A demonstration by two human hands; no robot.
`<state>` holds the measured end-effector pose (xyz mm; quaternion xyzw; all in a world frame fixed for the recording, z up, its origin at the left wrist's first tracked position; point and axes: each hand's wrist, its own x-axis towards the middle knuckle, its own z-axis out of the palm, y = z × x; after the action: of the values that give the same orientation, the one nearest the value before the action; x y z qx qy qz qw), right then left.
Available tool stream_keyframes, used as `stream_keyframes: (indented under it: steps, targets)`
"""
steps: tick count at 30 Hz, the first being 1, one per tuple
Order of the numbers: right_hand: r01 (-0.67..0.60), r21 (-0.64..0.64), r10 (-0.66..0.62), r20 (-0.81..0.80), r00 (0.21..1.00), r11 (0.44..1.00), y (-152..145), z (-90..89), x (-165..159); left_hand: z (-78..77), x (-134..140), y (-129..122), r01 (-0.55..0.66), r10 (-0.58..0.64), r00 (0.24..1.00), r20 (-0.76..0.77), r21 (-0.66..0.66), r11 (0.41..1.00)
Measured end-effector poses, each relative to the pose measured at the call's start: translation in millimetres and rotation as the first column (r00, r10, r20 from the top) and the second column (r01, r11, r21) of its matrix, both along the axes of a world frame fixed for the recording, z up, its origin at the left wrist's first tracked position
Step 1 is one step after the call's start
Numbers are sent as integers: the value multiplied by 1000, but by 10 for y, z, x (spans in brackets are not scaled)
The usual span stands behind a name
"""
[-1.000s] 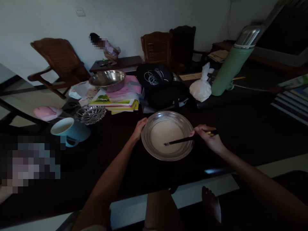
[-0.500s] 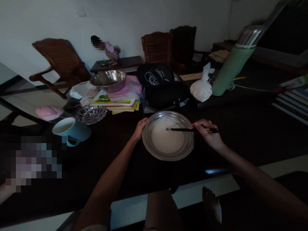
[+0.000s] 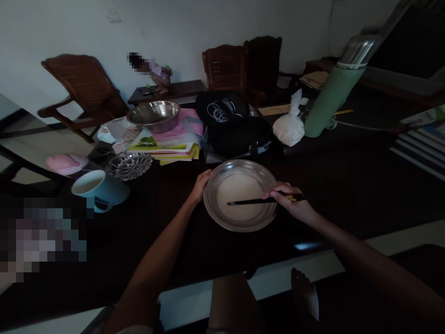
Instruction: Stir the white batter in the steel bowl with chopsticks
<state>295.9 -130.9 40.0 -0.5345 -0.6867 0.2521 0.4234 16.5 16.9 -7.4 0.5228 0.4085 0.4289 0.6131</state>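
Observation:
A round metal bowl [image 3: 209, 208] stands on the dark table in front of me, with a smooth whitish mixture [image 3: 238, 188] inside. My left hand [image 3: 200, 186] is closed on the bowl's left rim. From the right, my right hand [image 3: 291, 202] grips dark chopsticks [image 3: 248, 201] with gold-coloured ends. They lie low across the bowl, their tips in the mixture near its left side. Behind the bowl to the right sits a tied clear bag of white powder [image 3: 288, 130].
A blue mug [image 3: 116, 188], a glass dish [image 3: 130, 166] and stacked books [image 3: 179, 155] are at the left, with another metal bowl [image 3: 158, 121] behind. A black case [image 3: 236, 137] and green thermos [image 3: 330, 99] stand beyond. One person [image 3: 160, 74] is at the back; another person's arm [image 3: 7, 280] enters at left.
My right hand has moved down and left, taking the chopstick tips from the middle of the mixture toward its lower left. My left hand stays on the rim.

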Motion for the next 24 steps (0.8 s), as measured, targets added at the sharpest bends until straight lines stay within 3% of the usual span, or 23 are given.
stream_keyframes:
  steps: [6, 11, 16, 20, 24]
  targets:
    - [88, 87, -91, 39, 995, 992, 129, -85, 12, 1, 8, 3, 9, -9, 1000, 3, 23, 1000]
    - [183, 143, -191, 44, 981, 973, 106, 53, 135, 3, 8, -2, 14, -14, 1000, 7, 22, 1000]
    - [246, 132, -230, -124, 965, 960, 25, 169, 227, 6, 14, -4, 5, -5, 1000, 4, 20, 1000]
    - [208, 65, -185, -257, 948, 976, -35, 156, 201, 3, 13, -6, -1, 1, 1000, 11, 5, 1000]
    - [116, 45, -106, -174, 979, 992, -50, 64, 87, 17, 7, -14, 0, 0, 1000, 12, -2, 1000]
